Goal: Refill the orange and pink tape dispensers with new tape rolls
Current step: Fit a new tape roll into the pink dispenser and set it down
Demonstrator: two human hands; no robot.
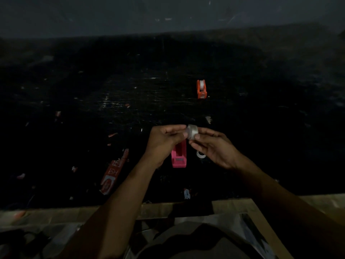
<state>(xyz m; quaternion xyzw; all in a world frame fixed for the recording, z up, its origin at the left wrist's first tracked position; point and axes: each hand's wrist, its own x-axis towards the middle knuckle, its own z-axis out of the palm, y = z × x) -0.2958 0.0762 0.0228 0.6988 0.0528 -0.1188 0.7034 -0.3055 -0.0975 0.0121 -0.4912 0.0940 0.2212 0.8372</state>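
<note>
**Clear roll pinched between both hands, above the pink dispenser**

Dim scene, dark scuffed tabletop (pixel 130 94) with a pale wooden front edge. You hold a small roll of clear, silvery tape (pixel 192 131) up off the table, between your two hands.

Your left hand (pixel 164 141) comes in from the left, palm turned toward the right, fingers curled partway and closed on the roll's left face; the thumb tip sits against the roll. Your right hand (pixel 214 146) meets it from the other side, thumb and forefinger pinching the roll's right rim, the remaining fingers loosely bent below. Both hands grip the same roll; neither holds anything else that you can make out.

The pink plastic tape dispenser (pixel 178 157) stands on the table directly below your hands, its upper end hidden behind the left fingers, its cutter end toward you. Whether it has a roll inside you cannot tell. Just right of it, partly under your right hand, lies a small pale ring (pixel 200 155), too dim to identify further.

The orange plastic tape dispenser (pixel 201 89) stands well apart, farther back on the table and slightly right, with a whitish roll seated in it.

Left of the pink dispenser lies a flat red-and-white printed wrapper (pixel 113 172). Small pale and reddish scraps dot the tabletop.
</note>
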